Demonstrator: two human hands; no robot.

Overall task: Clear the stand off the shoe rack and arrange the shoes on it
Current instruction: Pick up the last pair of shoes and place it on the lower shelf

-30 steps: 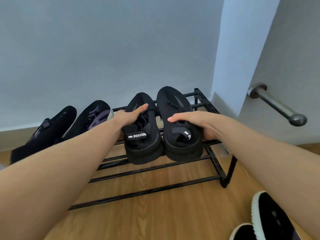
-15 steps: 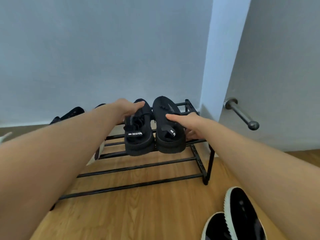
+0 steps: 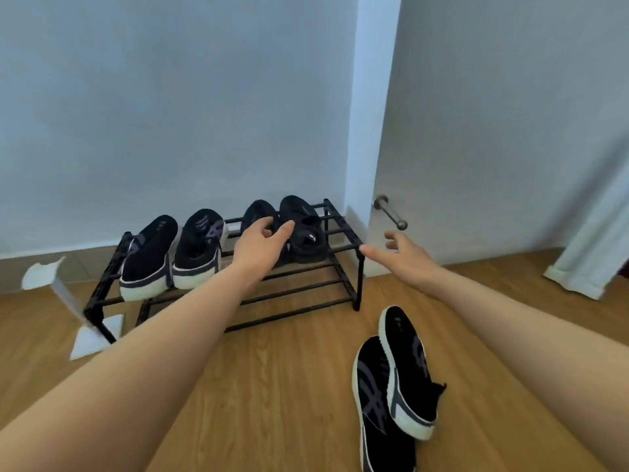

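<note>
Hands empty above shoe rack right end.

The single head-worn camera looks forward and down from above and in front of the black shoe rack, near enough that both forearms stretch from the lower corners toward it against the wall.

no readable text, small white mark on black sandal illegible

The left hand is hiding the near black shoe on the rack; the bottom edge is cutting off the floor sneaker.
</note>
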